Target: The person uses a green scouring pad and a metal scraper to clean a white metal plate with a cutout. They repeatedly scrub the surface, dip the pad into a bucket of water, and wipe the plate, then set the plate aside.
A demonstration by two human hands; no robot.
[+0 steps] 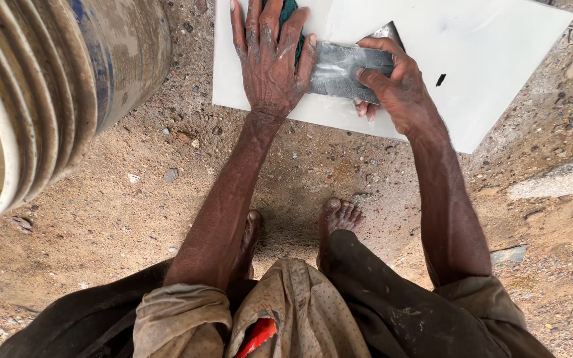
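Tile on the dirt in front of me, white and flat, and I'm crouched over it barefoot so both arms come straight down onto it. My left hand is spread wide, palm down, fingers splayed, pressing on a green cloth that only peeks out between my fingers, so I can't say how big it is. Flat like that it pins the tile so nothing slides around. My right hand is curled round the end of a grey metal bar, thumb on top and fingers tucked under, and the bar lies across the tile's near edge, touching my left palm at its other end. There's a small dark mark on the tile just right of my wrist. Big ribbed drum lies on its side close on my left, kinda crowding that elbow. Ground is loose sand and pebbles all round, my toes just short of the tile.
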